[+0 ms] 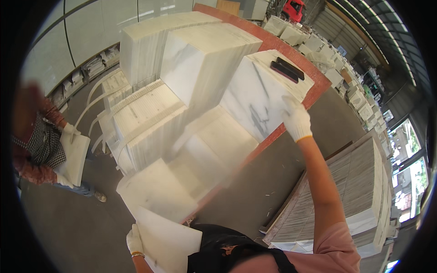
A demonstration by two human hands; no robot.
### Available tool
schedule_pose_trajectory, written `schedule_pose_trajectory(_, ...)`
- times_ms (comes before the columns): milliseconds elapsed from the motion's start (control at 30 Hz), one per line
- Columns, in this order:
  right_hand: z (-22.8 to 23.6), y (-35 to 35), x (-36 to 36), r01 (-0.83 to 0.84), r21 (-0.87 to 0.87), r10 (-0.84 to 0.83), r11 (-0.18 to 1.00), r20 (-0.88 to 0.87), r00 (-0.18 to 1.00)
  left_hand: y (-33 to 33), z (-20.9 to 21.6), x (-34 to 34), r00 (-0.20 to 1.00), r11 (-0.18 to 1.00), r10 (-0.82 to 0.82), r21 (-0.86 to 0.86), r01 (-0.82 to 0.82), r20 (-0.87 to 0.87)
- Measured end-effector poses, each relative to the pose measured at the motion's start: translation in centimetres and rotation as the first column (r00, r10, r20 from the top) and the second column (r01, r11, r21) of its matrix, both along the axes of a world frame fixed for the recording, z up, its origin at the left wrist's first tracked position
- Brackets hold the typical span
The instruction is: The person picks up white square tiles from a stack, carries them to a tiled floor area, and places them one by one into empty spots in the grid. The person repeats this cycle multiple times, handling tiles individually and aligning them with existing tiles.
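My left hand (134,240), in a white knit glove, grips the left edge of a plain white marble tile (170,234) close to my body at the bottom. My right hand (297,120), gloved too, reaches far out to the right edge of a stack of grey-veined marble tiles (252,98). Its fingers lie against the upper corner there, but they are blurred, so whether they close on a tile is unclear. Two dark oblong blocks (287,69) rest on top of that stack. Between my hands lie pale, motion-smeared tiles (159,189).
Taller tile stacks (205,54) and a strapped stack (145,113) stand beyond on a red base (314,82). At the left a co-worker (43,141) in gloves holds a white tile (73,157). A large tile pile (339,195) stands at my right, over grey floor (246,200).
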State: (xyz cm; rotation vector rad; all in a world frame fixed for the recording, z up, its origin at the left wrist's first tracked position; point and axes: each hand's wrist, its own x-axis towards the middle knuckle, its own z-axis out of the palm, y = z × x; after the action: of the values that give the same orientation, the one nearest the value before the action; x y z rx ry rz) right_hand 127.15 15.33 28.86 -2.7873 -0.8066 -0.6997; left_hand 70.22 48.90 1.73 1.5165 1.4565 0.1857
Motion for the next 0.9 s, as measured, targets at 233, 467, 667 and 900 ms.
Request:
schedule_pose_trajectory(233, -0.2, 3.8, 10.0, 0.130, -0.248, -0.078, 0.960, 0.208, 0.975, 1.9, -3.0, 1.1, 0.999, 0.995, 0.034, -0.088, -0.034, -0.005)
schedule_pose_trajectory(467, -0.1, 6.5, 9.6, 0.275, -0.325, -0.180, 0.905, 0.295, 0.938, -0.2, -5.4, -3.9, 0.977, 0.953, 0.212, -0.224, -0.204, 0.015)
schedule_pose_trajectory(667, 0.4, 7.2, 8.8, 0.257, -0.363, -0.117, 0.896, 0.367, 0.923, -6.7, -5.0, -5.8, 0.930, 0.905, 0.364, -0.255, -0.341, 0.047)
schedule_pose_trajectory(900, 0.1, 5.7, 10.1, 0.214, -0.433, -0.038, 0.876, 0.381, 0.924, -14.3, -5.4, -4.5, 0.861, 0.843, 0.502, -0.270, -0.466, 0.082)
